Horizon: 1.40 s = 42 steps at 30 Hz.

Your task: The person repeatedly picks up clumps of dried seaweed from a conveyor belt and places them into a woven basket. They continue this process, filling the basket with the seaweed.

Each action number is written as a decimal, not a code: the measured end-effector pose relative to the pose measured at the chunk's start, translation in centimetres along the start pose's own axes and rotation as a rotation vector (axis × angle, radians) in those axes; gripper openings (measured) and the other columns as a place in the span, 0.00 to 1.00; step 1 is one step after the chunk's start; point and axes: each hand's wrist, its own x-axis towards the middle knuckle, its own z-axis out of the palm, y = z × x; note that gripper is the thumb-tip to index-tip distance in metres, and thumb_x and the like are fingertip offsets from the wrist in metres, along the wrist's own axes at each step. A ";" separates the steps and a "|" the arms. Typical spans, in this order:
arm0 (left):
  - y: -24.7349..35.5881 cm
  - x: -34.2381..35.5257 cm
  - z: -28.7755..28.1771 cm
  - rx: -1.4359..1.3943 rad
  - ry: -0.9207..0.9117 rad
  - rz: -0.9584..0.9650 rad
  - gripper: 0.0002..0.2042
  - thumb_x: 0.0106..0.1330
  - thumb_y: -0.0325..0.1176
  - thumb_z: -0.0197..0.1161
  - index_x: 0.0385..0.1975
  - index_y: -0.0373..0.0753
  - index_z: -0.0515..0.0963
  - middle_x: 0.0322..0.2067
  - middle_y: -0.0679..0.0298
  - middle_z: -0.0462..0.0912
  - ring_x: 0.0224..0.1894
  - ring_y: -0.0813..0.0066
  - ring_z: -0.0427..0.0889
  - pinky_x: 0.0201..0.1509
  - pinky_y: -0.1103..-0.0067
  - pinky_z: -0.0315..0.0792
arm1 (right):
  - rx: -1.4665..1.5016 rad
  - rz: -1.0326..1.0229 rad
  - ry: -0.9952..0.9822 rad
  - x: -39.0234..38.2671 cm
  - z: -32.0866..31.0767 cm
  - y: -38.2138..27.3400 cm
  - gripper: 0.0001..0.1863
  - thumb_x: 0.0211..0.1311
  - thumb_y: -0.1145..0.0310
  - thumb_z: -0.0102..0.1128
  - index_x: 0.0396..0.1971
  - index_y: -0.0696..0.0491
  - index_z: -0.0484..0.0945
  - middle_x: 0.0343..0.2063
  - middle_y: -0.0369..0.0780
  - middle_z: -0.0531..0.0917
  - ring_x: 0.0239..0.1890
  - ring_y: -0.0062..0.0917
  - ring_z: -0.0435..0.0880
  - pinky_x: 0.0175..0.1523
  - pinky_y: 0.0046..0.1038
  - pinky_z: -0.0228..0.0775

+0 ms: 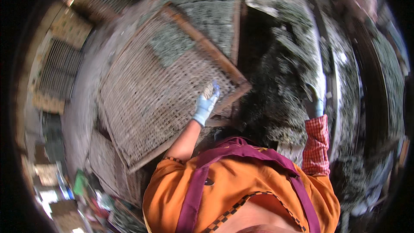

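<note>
My left hand (206,105), in a light blue glove, is over the lower right part of a large slatted, woven tray (142,86). Its fingers look stretched out and apart; their beige and bluish-purple ends are blurred. A wooden bar (202,41) runs along the tray's far right side. A square patch of grey-green material (171,44) lies on the tray's upper part. On the right, my right hand (317,99), also gloved and under a red checked sleeve cover, is at a heap of dark grey-green, wet-looking material (286,77). Motion blur hides its fingers.
A second framed tray covered with grey-green material (209,15) lies beyond the first. A pale long rail (322,56) runs beside the heap. Slatted racks (58,69) stand at the left, with assorted clutter (92,190) at the lower left. A blurred person (360,0) is at the upper right.
</note>
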 end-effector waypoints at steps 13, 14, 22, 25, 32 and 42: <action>6.7 13.1 -24.4 0.935 0.716 0.224 0.33 0.60 0.48 0.60 0.64 0.42 0.58 0.64 0.54 0.60 0.65 0.58 0.60 0.68 0.70 0.56 | 0.250 0.287 -0.016 4.3 2.0 10.0 0.36 0.44 0.82 0.62 0.58 0.51 0.66 0.54 0.43 0.72 0.54 0.33 0.72 0.54 0.31 0.69; 6.8 14.5 -25.1 0.976 0.708 0.191 0.34 0.60 0.49 0.59 0.64 0.42 0.57 0.64 0.53 0.59 0.66 0.57 0.59 0.68 0.70 0.55 | 0.306 0.328 -0.024 4.4 1.1 11.6 0.36 0.44 0.83 0.62 0.58 0.51 0.66 0.54 0.43 0.72 0.54 0.33 0.72 0.53 0.30 0.70; 8.8 25.4 -28.0 1.226 0.704 0.316 0.27 0.61 0.44 0.57 0.55 0.32 0.69 0.56 0.48 0.70 0.62 0.60 0.66 0.64 0.71 0.60 | 0.994 0.335 -0.389 0.0 -4.4 9.4 0.24 0.54 0.63 0.66 0.49 0.57 0.73 0.40 0.38 0.79 0.30 0.19 0.76 0.32 0.22 0.69; 8.2 29.0 -27.6 1.036 0.487 -0.187 0.29 0.65 0.50 0.51 0.57 0.31 0.67 0.60 0.48 0.65 0.64 0.58 0.63 0.67 0.69 0.56 | 0.492 0.467 -0.087 -3.0 -4.3 3.6 0.36 0.53 0.67 0.66 0.61 0.61 0.62 0.53 0.40 0.75 0.54 0.24 0.73 0.62 0.28 0.60; 6.7 29.8 -27.1 0.552 0.558 0.327 0.37 0.63 0.50 0.58 0.65 0.35 0.54 0.65 0.51 0.57 0.63 0.58 0.62 0.66 0.67 0.57 | 0.677 0.159 0.551 -3.0 -6.4 -3.1 0.32 0.51 0.68 0.64 0.57 0.61 0.67 0.50 0.39 0.77 0.52 0.25 0.75 0.58 0.28 0.64; 7.1 30.2 -27.0 0.758 0.597 0.190 0.33 0.61 0.43 0.64 0.62 0.35 0.61 0.63 0.53 0.62 0.60 0.59 0.68 0.60 0.69 0.65 | -0.591 1.108 -0.018 -10.7 -6.9 2.5 0.28 0.51 0.65 0.55 0.56 0.54 0.70 0.54 0.48 0.74 0.58 0.37 0.72 0.63 0.29 0.61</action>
